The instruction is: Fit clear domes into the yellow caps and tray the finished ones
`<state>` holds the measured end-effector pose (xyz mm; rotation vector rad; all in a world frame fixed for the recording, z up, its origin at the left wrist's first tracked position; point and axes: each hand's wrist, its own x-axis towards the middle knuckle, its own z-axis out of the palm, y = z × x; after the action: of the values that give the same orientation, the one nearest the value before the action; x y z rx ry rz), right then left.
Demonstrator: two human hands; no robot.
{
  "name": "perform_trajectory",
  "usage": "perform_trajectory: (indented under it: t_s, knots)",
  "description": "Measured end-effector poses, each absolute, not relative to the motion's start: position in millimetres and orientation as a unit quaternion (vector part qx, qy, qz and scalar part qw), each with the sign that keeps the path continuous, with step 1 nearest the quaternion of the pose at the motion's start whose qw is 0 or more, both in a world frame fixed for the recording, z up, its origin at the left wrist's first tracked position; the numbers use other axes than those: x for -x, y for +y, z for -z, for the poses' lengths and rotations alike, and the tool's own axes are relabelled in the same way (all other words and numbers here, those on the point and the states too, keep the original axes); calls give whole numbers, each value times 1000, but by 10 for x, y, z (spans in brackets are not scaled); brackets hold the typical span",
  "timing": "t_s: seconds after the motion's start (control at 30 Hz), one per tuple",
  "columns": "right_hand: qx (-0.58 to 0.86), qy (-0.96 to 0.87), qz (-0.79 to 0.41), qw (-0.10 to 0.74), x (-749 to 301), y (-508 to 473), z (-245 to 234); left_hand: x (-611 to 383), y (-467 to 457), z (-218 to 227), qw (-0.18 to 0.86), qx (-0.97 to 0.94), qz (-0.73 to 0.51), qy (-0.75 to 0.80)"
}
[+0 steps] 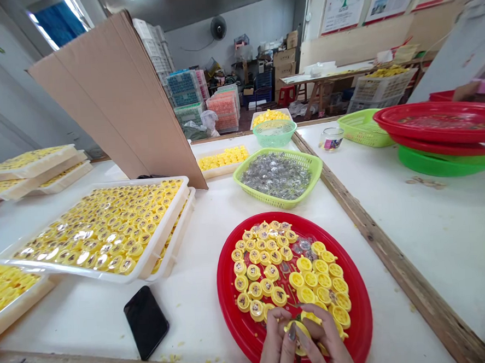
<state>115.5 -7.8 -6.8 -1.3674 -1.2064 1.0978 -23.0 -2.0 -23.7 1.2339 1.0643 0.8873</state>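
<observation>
White-topped workbench (189, 327) in a workshop with stacked crates at the back. Left hand (275, 346) and right hand (328, 340) sit low at the near rim of a red plastic plate (228, 308), close together. Left fingers (291, 332) are curled shut, pinching a tilted round yellow plastic cap (297, 331) at the fingertips. Right fingers (317, 322) are curled in just beside it; can't tell if they're on the same cap or a second one. More yellow caps (264, 268) lie in loose rings on the plate just beyond the fingers. Further out past them, a green plastic basket (279, 205) holds clear pieces. Left of the fingers, a black phone (146, 321) lies on the bench, then a white tray (71, 275) packed with yellow caps. Cardboard divider (114, 101) stands behind that tray.
</observation>
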Motion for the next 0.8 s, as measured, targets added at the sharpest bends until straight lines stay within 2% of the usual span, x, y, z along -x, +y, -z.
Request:
perform_trajectory:
  t_s: [0.07,0.17,0.23,0.33,0.47,0.57,0.8]
  knots:
    - [544,-618,-379,422,-1369,141,16,277,24,214,560,-594,-325,478]
    - [562,-750,-161,309,-1545,567,-51,314,95,154,449,-712,-225,491]
    - [559,-804,-30,200,-1502,812,-54,304,132,142,376,-770,-158,491]
    - [548,-830,67,78,-1296,1025,-1,273,157,185,277,-808,-101,509]
    - [542,-835,74,58,-1114,1088,69,282,153,247,198,-807,-113,544]
    - [540,-837,60,65,-1125,1097,81,305,153,226,179,-802,-130,554]
    - [549,-826,-21,126,-1271,1115,36,174,280,108,255,-827,-154,476]
